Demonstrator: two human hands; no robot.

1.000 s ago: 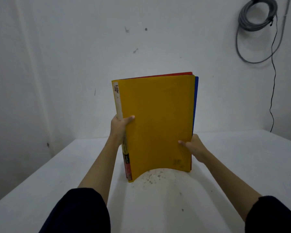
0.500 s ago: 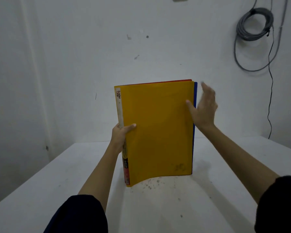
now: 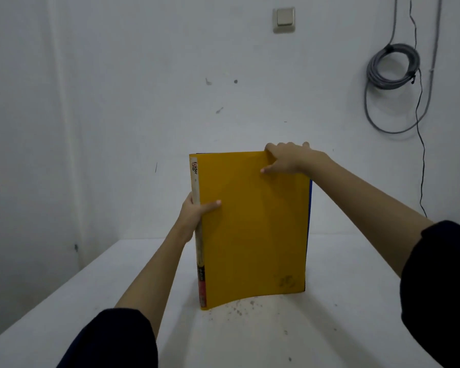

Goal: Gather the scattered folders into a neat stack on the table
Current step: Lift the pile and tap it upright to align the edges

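A bundle of folders stands upright on its bottom edge on the white table (image 3: 343,301). The yellow folder (image 3: 252,229) faces me, its white spine label on the left. A blue folder (image 3: 310,208) shows as a thin strip behind its right edge; any others behind are hidden. My left hand (image 3: 194,216) grips the spine side at mid height, thumb across the yellow cover. My right hand (image 3: 287,158) rests over the top right corner, fingers curled over the top edge and thumb on the cover.
The table top carries dark specks in front of the folders. A white wall stands close behind, with a light switch (image 3: 284,19) and a coiled grey cable (image 3: 393,66) hanging at the upper right. The table's left edge runs diagonally at the left.
My right hand rose from the folders' lower right edge, came off at the upper right, and now sits on the top right corner. The red folder's top edge no longer shows.
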